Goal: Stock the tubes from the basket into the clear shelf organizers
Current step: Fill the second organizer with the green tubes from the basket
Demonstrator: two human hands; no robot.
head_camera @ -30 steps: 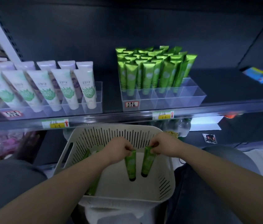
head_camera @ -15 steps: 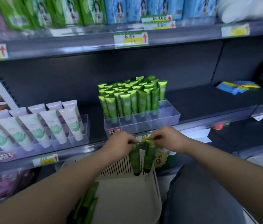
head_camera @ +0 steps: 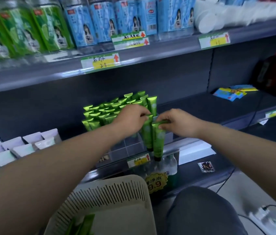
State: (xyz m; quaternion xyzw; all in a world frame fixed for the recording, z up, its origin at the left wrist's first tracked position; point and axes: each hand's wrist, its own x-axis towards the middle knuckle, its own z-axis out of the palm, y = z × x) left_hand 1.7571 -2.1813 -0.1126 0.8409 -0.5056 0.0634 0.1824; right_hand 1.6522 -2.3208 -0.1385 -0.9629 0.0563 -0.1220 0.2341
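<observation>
Head view only, looking forward and down across both forearms at the middle shelf.

Left hand (head_camera: 132, 116) gripping the flat crimped end of the left tube (head_camera: 146, 134), fingers curled over it; right hand (head_camera: 176, 123) pinching the crimp of the right tube (head_camera: 157, 141) the same way. Hands just beside each other, up in front of the clear organizer (head_camera: 127, 146).

Both tubes hanging below their hands, dark caps down, long axes close to upright with a slight lean; side by side, touching or nearly so, cannot tell which. Left tube a little farther in, cap level with the organizer's front right cells; right tube nearer the camera, cap dropping past the shelf lip to just beside the yellow price tag (head_camera: 139, 161).

Stocked tubes (head_camera: 103, 114) standing crimp-up in the rear and left cells, right behind the left hand; front and right-hand cells apparently bare. Judging from that: open cells below and just beyond the caps, so a short reach forward, then straight down, caps first — left hand likely nearer its slot than the right.

Basket (head_camera: 117, 192) low in front, well apart from the hands, more green tubes (head_camera: 83, 224) lying in its near corner
</observation>
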